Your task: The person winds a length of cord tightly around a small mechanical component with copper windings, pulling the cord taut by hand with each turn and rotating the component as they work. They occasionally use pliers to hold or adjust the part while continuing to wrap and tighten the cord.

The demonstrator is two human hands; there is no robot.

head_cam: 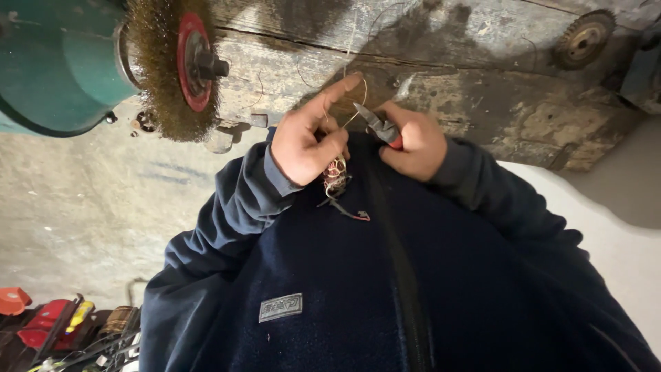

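Pinching a small wire-wound coil [335, 173] between thumb and curled fingers, my left hand [306, 138] holds it at frame centre, forefinger stretched along a thin wire [359, 103]. My right hand [413, 141] is closed around red-handled pliers [377, 124], their tips at that wire. Upper left, a wire brush wheel [172, 65] sits on a green grinder [58, 62].

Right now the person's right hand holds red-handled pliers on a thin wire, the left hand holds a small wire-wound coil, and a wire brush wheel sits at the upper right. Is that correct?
Not quite. The wire brush wheel sits at the upper left, on the green machine, as the head view shows. The rest stands: the right hand holds the red-handled pliers on the thin wire, and the left hand holds the coil.
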